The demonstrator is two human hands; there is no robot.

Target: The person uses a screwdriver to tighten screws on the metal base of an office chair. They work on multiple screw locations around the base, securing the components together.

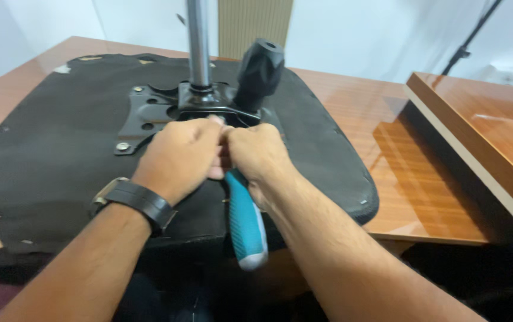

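Here the right hand [256, 152] wrapped closed around a teal-and-white rubber-handled tool [244, 223], the left hand [179, 158] curled shut beside it, over the black metal mounting plate [149, 116] mid-seat; the handle looked stiff, grippy, best held along its ribbed middle.

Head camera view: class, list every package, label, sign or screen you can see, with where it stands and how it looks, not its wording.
None: no package, label, sign or screen shows.
Nearest candidate: a dark wristwatch on the left wrist, its face turned away.
The left hand and the right hand meet at the black metal plate of an upturned chair seat; the right hand grips a teal-handled tool.
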